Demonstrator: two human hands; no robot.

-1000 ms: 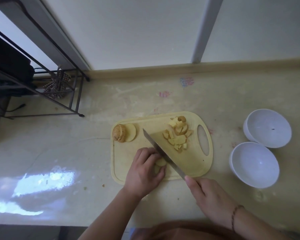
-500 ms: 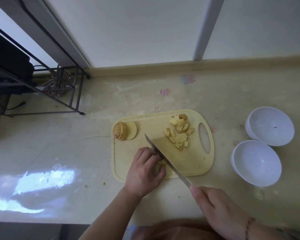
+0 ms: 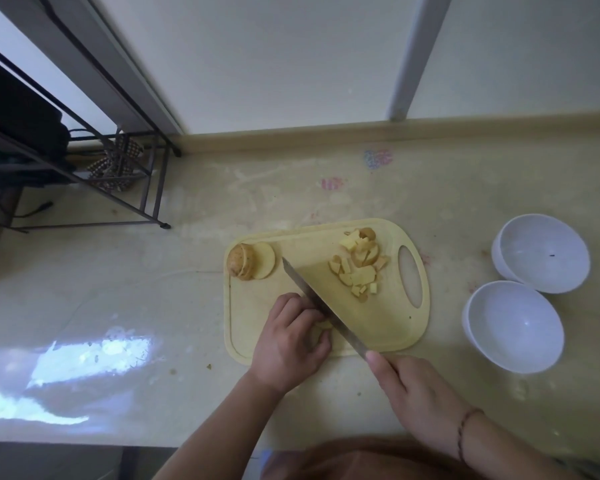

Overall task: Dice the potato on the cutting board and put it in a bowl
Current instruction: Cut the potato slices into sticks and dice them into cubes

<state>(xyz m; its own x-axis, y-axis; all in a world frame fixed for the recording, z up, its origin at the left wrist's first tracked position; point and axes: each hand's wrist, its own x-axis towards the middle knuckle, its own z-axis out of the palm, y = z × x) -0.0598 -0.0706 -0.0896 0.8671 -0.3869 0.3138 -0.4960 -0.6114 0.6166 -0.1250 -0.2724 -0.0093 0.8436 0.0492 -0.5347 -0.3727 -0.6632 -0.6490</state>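
Note:
A pale yellow cutting board (image 3: 388,327) lies on the counter. My left hand (image 3: 288,341) curls over a potato slice (image 3: 321,329) at the board's near edge, mostly hiding it. My right hand (image 3: 409,393) grips the handle of a long knife (image 3: 321,304), whose blade runs diagonally across the board and meets the slice beside my left fingers. A pile of diced potato (image 3: 359,266) sits near the board's handle hole. An uncut potato end with loose slices (image 3: 250,261) rests at the far left corner. Two white bowls stand to the right, one nearer (image 3: 515,327) and one farther (image 3: 541,252).
A black wire rack (image 3: 111,168) stands on the counter at the far left, with a checkered cloth under it. The wall and a raised ledge run along the back. The counter's front edge is close to my body.
The knife slid forward again after being drawn back half a second ago, its tip now farther up the board. My left hand stays on the slice.

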